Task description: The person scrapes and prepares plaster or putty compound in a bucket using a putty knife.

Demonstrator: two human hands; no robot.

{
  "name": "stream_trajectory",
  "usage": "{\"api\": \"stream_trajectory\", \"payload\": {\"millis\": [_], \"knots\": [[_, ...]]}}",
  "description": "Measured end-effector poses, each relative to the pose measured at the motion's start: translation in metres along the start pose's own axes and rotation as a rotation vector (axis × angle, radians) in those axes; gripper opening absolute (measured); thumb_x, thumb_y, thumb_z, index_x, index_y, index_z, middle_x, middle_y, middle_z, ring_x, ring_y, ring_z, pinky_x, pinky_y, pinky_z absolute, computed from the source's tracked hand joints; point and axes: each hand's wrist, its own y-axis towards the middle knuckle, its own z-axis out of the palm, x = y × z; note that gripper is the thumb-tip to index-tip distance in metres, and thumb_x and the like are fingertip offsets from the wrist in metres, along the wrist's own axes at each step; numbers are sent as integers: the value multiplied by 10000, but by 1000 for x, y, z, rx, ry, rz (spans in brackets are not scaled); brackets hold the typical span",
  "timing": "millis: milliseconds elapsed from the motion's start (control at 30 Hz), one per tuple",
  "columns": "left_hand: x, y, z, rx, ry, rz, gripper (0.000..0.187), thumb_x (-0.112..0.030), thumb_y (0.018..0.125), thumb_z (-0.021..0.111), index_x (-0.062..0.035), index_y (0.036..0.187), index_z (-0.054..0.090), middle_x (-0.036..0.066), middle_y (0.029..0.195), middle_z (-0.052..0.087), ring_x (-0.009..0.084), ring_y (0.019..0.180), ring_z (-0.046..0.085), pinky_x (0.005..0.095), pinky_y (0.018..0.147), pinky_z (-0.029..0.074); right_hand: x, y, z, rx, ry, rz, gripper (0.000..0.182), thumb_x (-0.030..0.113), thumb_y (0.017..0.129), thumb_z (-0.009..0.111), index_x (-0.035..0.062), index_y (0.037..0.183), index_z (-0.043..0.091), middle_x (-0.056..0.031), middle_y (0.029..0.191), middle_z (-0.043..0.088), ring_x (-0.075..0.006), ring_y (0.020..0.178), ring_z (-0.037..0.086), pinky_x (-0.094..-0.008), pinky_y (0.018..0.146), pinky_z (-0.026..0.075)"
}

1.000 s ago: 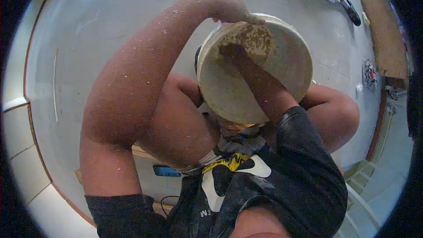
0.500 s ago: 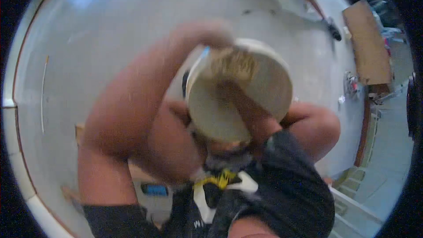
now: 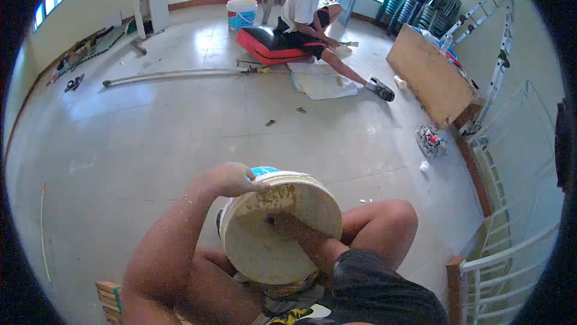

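A cream-coloured bucket [image 3: 327, 203] is tipped towards me between my bent legs, its open mouth facing me. Brown residue [image 3: 281, 194] coats a patch of its inner wall near the top. My left hand [image 3: 233, 180] grips the far left part of the rim, thumb over the edge. A bit of blue [image 3: 263, 171] shows on the outside beside that hand. My right hand [image 3: 282, 224] is down inside the bucket, fingers closed near the wall; what it holds, if anything, is too dark to make out.
Another person [image 3: 303, 9] sits on a red-and-black cushion [image 3: 270, 45] ahead. Behind stands a white-and-blue bucket [image 3: 241, 13]. A long pole [image 3: 174, 76] lies across the tiled floor. To the right are a wooden board [image 3: 430, 75], a ladder [image 3: 502, 54] and a white railing [image 3: 511, 259].
My view has tilted up, bringing the room and the other person into sight. The bucket appears lower in view. My left hand, blurred before, now clearly grips the rim; my right stays inside.
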Motion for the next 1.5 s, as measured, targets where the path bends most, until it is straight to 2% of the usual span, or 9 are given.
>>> {"api": "stream_trajectory", "payload": {"millis": [333,500,600,800,1000,1133,1333,1500], "knots": [[-9,4,-6,97,9,-64,774,-718,782,574,-34,1129,678,189,1128,657,317,1070,614,427,916,475,-3,-12,13,-10,32,10,301,259,903,489,84,1117,607,-191,1109,636,-357,1020,623,-479,848,507],[-13,2,-12,171,-19,-119,805,-718,714,645,-50,1162,664,181,1182,637,315,1117,592,421,955,461,-4,-14,17,-14,45,14,299,258,900,491,81,1112,607,-194,1099,638,-360,1011,625,-481,845,506],[-8,4,-7,157,42,-83,825,-701,683,682,-51,1190,646,179,1218,620,319,1144,579,422,971,456,-4,-15,18,-18,43,19,299,258,898,493,80,1108,608,-196,1094,639,-362,1007,626,-481,843,506],[-1,3,-4,190,47,-95,837,-659,673,718,-78,1263,596,181,1282,580,323,1171,563,415,980,459,-4,-18,23,-16,46,24,297,257,894,495,78,1102,609,-199,1082,641,-366,997,628,-483,839,506],[-2,-18,-9,201,-51,-109,822,-603,667,760,-90,1282,578,183,1272,585,315,1173,564,412,974,465,-3,-17,25,-26,56,36,296,256,891,498,75,1096,610,-203,1071,643,-370,987,630,-485,836,506],[-3,-21,-8,196,-82,-108,815,-602,671,760,-94,1282,578,183,1265,589,312,1164,570,409,973,467,-2,-19,27,-26,54,41,295,255,888,499,73,1092,610,-205,1063,645,-372,981,631,-486,833,506],[-6,-11,-7,194,46,-58,803,-582,681,754,-71,1275,578,175,1264,592,326,1158,569,407,973,463,1,-17,27,-39,48,34,293,255,885,502,71,1086,611,-208,1052,647,-376,971,633,-488,830,506],[-8,-10,-11,106,65,-32,792,-575,705,726,-54,1281,572,186,1272,583,332,1177,551,406,987,450,1,-16,24,-53,41,30,292,254,882,504,69,1080,612,-211,1043,649,-379,963,635,-489,827,506]]}}
